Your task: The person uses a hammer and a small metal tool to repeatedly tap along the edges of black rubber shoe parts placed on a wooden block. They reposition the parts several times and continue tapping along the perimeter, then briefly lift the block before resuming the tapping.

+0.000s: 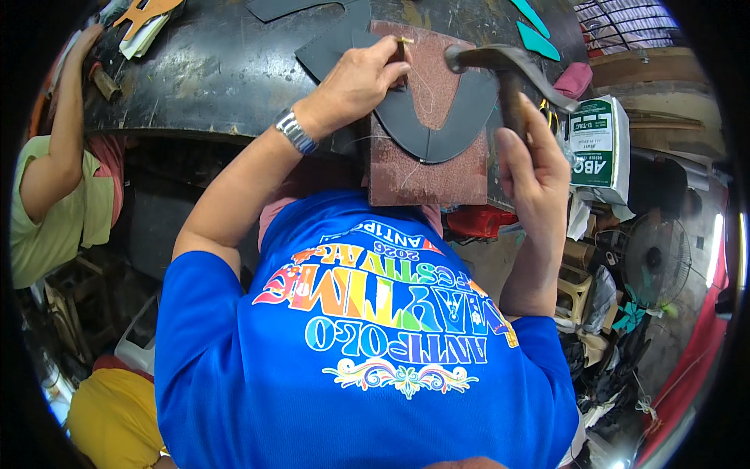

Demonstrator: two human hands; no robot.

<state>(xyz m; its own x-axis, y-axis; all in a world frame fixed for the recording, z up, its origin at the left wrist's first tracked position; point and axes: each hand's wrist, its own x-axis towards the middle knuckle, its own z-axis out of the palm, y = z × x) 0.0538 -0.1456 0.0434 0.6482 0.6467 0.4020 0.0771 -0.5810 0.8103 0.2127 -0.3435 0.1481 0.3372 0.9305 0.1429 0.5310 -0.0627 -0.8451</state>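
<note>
A reddish-brown board (430, 184) lies across the table's near edge and reaches toward my body. On it rests a U-shaped black shoe upper piece (428, 147), its curved end toward me, with fine pale thread around it. My left hand (351, 84) is closed over the piece's left arm, pinching a small dark upright tool (404, 48) with a brass-coloured end; fingers hide its lower part. My right hand (535, 168) grips the handle of a hammer (508, 59), whose metal head is above the board's right side, apart from the small tool.
More black cut pieces (332, 47) lie on the dark table (211, 78) beyond my left hand. Teal pieces (537, 41), a pink bundle (574, 80) and a green-and-white box (600, 148) are at right. A co-worker's arm (66, 133) rests at far left.
</note>
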